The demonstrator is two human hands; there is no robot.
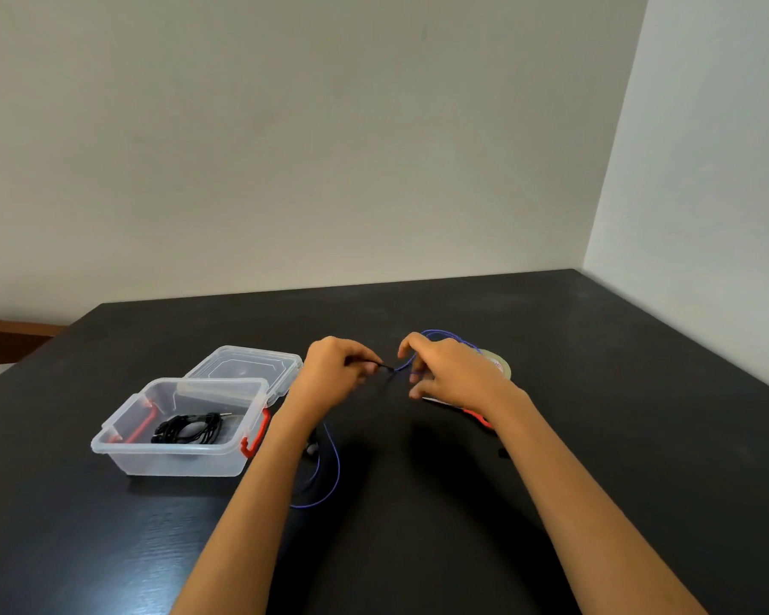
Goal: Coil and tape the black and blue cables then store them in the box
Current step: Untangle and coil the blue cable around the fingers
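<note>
A thin blue cable (335, 463) lies loose on the black table, looping past my left forearm and up between my hands. My left hand (336, 370) pinches its dark plug end. My right hand (447, 370) hovers just right of it with fingers spread, the cable running under its fingers; I cannot tell if it grips. The coiled black cable (187, 430) rests inside the clear plastic box (121, 446), whose lid (245, 364) hangs open behind it. A roll of clear tape (498, 364) sits behind my right hand.
The box has red latches (250, 441) on its sides. A red-and-white object (476, 415) lies partly hidden under my right wrist. The black table (640, 392) ends at walls behind and to the right.
</note>
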